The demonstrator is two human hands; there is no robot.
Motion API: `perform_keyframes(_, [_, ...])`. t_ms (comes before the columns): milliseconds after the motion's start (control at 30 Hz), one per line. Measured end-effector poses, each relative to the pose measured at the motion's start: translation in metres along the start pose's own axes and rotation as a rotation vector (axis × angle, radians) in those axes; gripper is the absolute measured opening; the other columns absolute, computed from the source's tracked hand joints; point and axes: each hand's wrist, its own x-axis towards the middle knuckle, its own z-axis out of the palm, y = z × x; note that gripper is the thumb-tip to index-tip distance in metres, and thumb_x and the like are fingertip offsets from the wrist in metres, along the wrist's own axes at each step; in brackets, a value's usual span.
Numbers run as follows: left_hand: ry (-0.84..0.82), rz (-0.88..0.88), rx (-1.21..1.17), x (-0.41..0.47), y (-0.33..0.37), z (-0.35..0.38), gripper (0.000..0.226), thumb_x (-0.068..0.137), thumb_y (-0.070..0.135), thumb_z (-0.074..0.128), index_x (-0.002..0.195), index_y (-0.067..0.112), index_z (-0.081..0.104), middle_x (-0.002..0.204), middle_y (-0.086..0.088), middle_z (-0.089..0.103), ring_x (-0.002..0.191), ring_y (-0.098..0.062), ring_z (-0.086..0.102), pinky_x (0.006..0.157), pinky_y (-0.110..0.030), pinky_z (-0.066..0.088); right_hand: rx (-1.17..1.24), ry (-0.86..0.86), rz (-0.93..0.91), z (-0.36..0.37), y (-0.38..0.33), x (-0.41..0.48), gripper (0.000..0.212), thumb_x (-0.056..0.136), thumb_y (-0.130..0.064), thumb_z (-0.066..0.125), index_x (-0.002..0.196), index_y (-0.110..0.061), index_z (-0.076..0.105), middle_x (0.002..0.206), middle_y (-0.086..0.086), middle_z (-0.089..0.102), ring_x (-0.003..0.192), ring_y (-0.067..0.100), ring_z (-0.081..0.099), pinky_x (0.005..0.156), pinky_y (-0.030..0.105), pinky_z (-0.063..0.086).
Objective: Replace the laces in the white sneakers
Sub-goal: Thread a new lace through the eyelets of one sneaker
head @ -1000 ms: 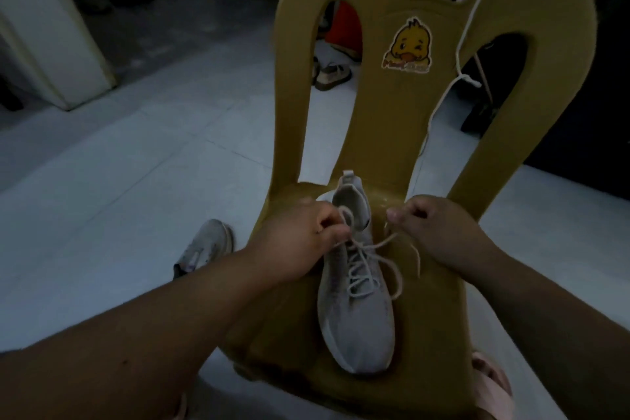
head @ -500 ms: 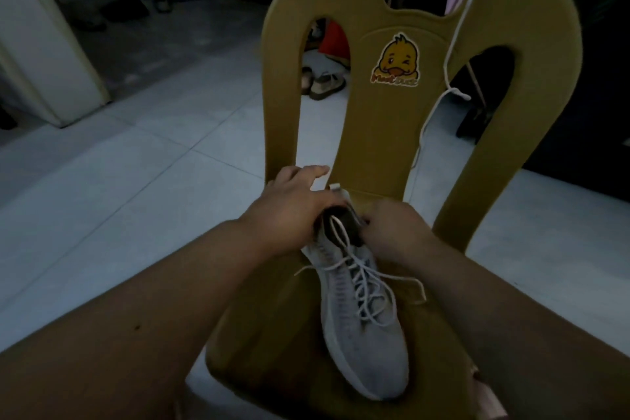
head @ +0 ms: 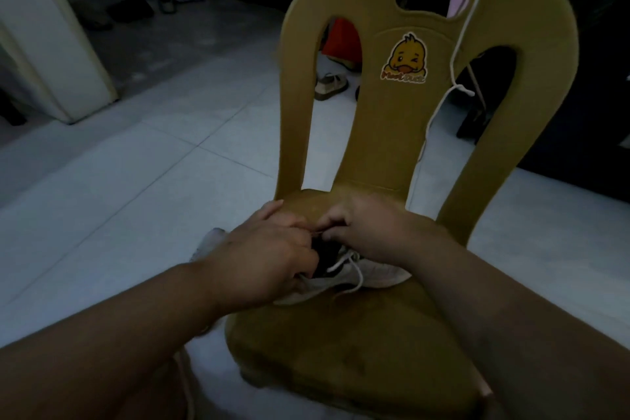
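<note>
White knit sneaker (head: 381,274) on seat of mustard plastic chair (head: 375,147), mostly hidden under hands. Left hand (head: 269,259), right hand (head: 371,235) both curled, gripping its collar, fingertips meeting. Loose white lace (head: 358,274) trails out. Tip: pin shoe down, work top eyelets first, pull lace straight, no yanking.

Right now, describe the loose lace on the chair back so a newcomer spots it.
Find the yellow chair with the duck sticker on its backrest. Just right of the sticker a thin white lace hangs down, knotted partway. Unlike the threaded lace in the sneaker on the seat, it dangles free.
</note>
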Motion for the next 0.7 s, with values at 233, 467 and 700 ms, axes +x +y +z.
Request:
perform_keyframes(233, [-0.259,-0.120,0.040,0.008,0.009,-0.014,0.016,0.087,0.040,0.056,0.098,0.031,0.062,0.104,0.010,0.061,0.108,-0.013,0.047,0.089,-0.031,0.033,0.090,0.060,0.208,0.010,0.013,-0.032,0.029,0.099,-0.035,0.047,0.123,-0.029,0.062,0.121,-0.008,0.063,0.084,0.001,0.050,0.061,0.009,0.033])
perform_keyframes(467, [-0.506,-0.347,0.103,0.026,0.030,-0.011,0.025,0.090,0.025,0.055,0.113,0.022,0.063,0.102,-0.004,0.061,0.086,-0.021,0.055,0.071,-0.030,0.042,-0.049,0.043,0.217,0.030,0.009,-0.064,0.055,0.095,-0.042,0.051,0.146,-0.033,0.032,0.153,-0.004,0.034,0.136,0.015,0.034,0.105,0.024,0.027])
perform_keyframes(700, [-0.287,-0.448,0.079,-0.010,0.054,-0.059,0.019,0.089,0.033,0.054,0.103,0.025,0.065,0.100,-0.002,0.063,0.088,-0.021,0.058,0.068,-0.032,0.044,-0.081,0.146,0.240,0.019,-0.019,-0.087,0.074,0.089,-0.052,0.055,0.150,-0.034,0.018,0.159,0.000,0.016,0.144,0.023,0.018,0.117,0.040,0.020])
